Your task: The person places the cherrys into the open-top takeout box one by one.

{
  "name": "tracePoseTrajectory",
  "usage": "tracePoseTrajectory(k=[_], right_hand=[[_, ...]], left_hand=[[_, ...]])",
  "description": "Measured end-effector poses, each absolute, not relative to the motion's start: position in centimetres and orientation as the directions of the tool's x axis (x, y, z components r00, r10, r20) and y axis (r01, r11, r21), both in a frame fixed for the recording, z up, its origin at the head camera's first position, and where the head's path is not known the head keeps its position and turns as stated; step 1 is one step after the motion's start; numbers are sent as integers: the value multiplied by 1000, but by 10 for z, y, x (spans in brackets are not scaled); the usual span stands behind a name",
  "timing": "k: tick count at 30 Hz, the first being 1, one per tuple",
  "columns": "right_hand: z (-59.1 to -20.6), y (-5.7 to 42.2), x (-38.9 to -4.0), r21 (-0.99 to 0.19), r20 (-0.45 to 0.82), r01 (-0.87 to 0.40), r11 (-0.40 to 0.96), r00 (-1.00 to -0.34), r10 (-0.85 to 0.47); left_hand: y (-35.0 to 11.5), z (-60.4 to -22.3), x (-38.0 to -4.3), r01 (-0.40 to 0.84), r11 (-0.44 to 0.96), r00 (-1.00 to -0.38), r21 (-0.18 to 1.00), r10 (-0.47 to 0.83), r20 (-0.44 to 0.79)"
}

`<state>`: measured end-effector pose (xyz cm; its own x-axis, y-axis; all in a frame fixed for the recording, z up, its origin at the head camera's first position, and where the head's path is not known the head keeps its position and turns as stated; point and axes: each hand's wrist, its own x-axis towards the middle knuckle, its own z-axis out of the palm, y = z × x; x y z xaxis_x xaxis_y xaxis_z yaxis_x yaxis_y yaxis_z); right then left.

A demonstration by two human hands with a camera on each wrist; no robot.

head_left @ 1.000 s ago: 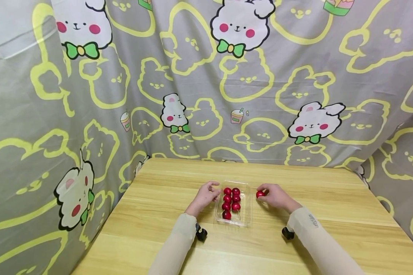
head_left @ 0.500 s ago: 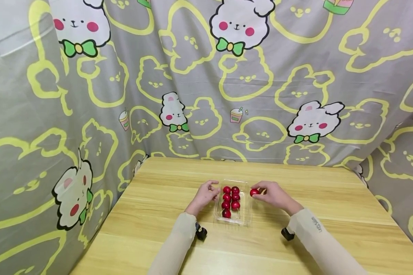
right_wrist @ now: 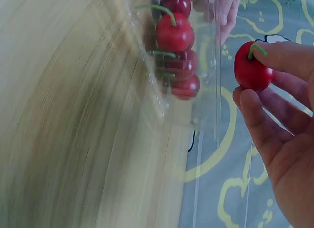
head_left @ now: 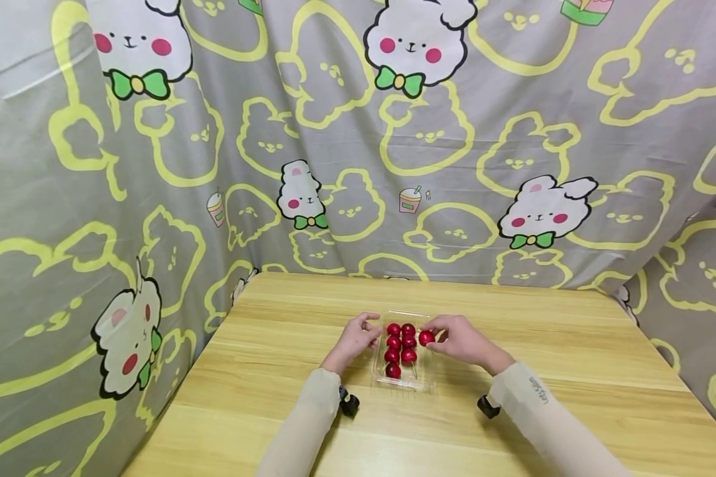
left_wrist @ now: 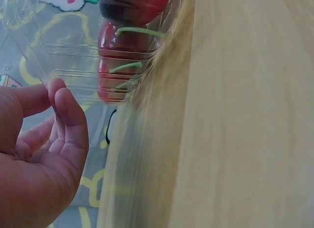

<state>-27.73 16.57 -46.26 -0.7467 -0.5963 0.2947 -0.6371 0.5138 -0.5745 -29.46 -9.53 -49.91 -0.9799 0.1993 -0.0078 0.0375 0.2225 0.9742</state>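
A clear plastic box (head_left: 396, 382) sits on the table with two columns of red cherries (head_left: 392, 356) in it; green stems show on some. At its left rim is my left hand (head_left: 356, 340), thumb and fingertip pinching the edge, as the left wrist view of the hand (left_wrist: 46, 159) shows. My right hand (head_left: 461, 341) pinches one more cherry (right_wrist: 251, 67) between thumb and fingers, its green stem up against a fingertip. In the head view that held cherry (head_left: 426, 338) is over the box's right side, beside the right column of cherries.
The light wooden table (head_left: 513, 424) extends around the box on all sides. Behind and to the left hangs a grey patterned curtain (head_left: 346, 132). Each wrist bears a small black camera, such as the left one (head_left: 349, 405).
My right hand has carried its cherry leftward from beside the box to over its right side. The left hand has stayed at the left rim, and the cherries in the box look unmoved.
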Motion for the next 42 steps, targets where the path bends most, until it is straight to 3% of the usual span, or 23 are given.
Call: tracePoseTrajectory(k=[17, 23, 26, 32, 42], right_hand=[[-465, 135, -270, -469, 162, -728, 500, -628, -761], [-466, 131, -268, -441, 153, -762, 475, -585, -797], [-469, 130, -268, -417, 164, -784, 459, -562, -811], [-476, 129, -270, -384, 165, -794, 471, -560, -812], [-481, 126, -272, -391, 146, -784, 482, -570, -809]], left_hand=[[-95, -494, -291, 50, 204, -977, 978, 212, 6], [-94, -473, -276, 78, 223, -974, 972, 227, 26], [-95, -480, -280, 76, 219, -974, 973, 225, 26], [-96, -500, -294, 52, 200, -976, 979, 215, 8], [-97, -501, -295, 24, 186, -975, 982, 221, -18]])
